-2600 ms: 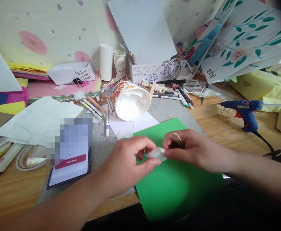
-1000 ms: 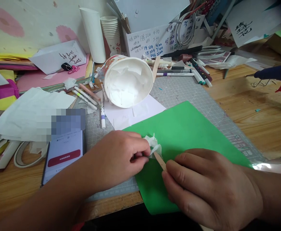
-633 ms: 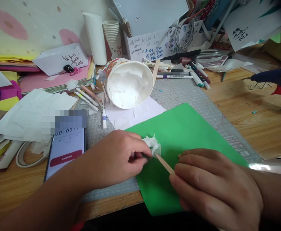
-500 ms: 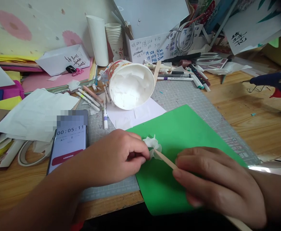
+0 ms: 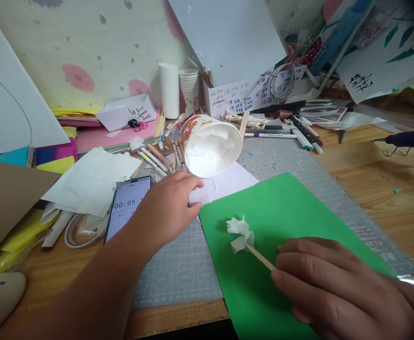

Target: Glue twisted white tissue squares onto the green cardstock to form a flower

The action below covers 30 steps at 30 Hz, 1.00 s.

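Observation:
My right hand (image 5: 338, 278) is closed round a thin wooden stick (image 5: 260, 257). Crumpled bits of white tissue paper (image 5: 240, 230) cling about the stick's tip, above a green sheet (image 5: 281, 203). My left hand (image 5: 173, 203) reaches over the left corner of the green sheet, thumb and forefinger apart. Between and beyond those fingers lies a small white paper piece (image 5: 200, 194), on or by a white sheet (image 5: 233, 182); whether the fingertips touch it I cannot tell. Just behind, a paper tub (image 5: 210, 146) lies tipped with its mouth facing me, white paper pieces inside.
A phone (image 5: 127, 203) showing a timer is partly behind my left wrist, near a tape roll (image 5: 73, 231). Markers (image 5: 302, 137) lie behind the grey cutting mat (image 5: 171, 278). Paper cups (image 5: 189, 87) stand at the back. At right is a glue gun (image 5: 410, 140).
My left hand has left the tissue paper at the stick's tip, moved away toward the tub, and its fingers have opened. My right hand still holds the stick. The camera view has shifted.

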Each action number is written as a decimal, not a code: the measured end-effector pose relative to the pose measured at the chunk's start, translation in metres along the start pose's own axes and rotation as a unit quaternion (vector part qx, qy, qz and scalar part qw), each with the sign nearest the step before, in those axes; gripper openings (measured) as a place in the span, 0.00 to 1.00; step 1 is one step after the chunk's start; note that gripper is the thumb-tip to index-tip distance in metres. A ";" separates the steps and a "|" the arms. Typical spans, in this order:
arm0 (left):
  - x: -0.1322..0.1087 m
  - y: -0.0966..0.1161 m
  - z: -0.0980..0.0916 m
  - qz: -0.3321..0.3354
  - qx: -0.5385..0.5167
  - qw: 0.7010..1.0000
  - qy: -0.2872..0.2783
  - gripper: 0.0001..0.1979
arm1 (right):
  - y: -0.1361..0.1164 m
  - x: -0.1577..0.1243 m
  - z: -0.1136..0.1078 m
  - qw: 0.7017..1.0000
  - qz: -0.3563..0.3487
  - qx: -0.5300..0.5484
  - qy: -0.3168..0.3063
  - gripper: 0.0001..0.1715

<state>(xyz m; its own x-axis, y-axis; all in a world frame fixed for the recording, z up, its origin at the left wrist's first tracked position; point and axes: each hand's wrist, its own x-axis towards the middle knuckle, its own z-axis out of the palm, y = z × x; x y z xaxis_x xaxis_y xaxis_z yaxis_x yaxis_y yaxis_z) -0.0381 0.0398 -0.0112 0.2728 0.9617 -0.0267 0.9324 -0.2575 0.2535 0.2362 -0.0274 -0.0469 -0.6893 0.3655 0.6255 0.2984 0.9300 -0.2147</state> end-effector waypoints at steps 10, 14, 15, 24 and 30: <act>0.005 0.003 0.007 0.042 0.057 0.997 0.015 0.08 | 0.003 0.000 -0.001 0.999 -0.008 0.027 -0.019 0.11; 0.000 0.008 -0.002 0.059 -0.036 0.997 0.046 0.07 | 0.005 0.000 -0.001 0.999 -0.015 0.036 -0.032 0.08; -0.002 0.010 -0.006 0.070 -0.100 0.992 0.039 0.06 | 0.005 0.000 -0.001 0.999 -0.014 0.039 -0.033 0.09; -0.012 0.025 -0.006 0.102 -0.332 0.924 -0.160 0.05 | 0.005 0.001 0.000 0.999 -0.012 0.014 -0.026 0.10; -0.009 0.029 0.018 0.059 -0.314 0.942 -0.105 0.05 | 0.004 -0.005 -0.003 0.999 -0.017 0.034 0.004 0.12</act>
<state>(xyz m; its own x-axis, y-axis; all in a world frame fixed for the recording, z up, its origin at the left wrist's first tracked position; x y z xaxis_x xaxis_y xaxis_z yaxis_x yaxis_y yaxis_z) -0.0092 0.0218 -0.0209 0.4688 0.8727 -0.1366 0.5870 -0.1923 0.7864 0.2427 -0.0253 -0.0486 -0.6926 0.3330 0.6398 0.2280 0.9427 -0.2437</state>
